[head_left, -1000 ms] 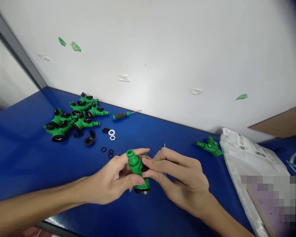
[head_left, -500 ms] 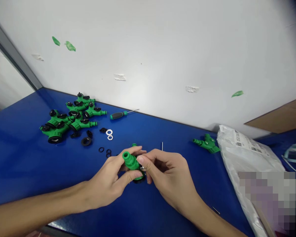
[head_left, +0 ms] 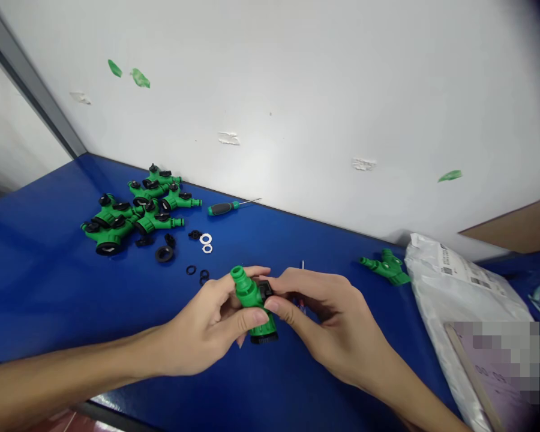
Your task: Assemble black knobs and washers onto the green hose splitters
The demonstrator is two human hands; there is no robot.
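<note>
Left grip (head_left: 210, 327) clasps a green hose splitter (head_left: 248, 292); right grip (head_left: 335, 321) pinches its black knob (head_left: 265, 290). I judge knob-fitting, next needing alignment.

A white wall (head_left: 315, 72) rises along the back edge of the glossy blue tabletop (head_left: 40, 288), bearing green marks (head_left: 140, 78) and rough white patches (head_left: 364, 164). A grey post (head_left: 36, 86) meets the back left corner. Soft light brightens the wall. Reddish floor (head_left: 58, 423) shows below the front left edge.
</note>
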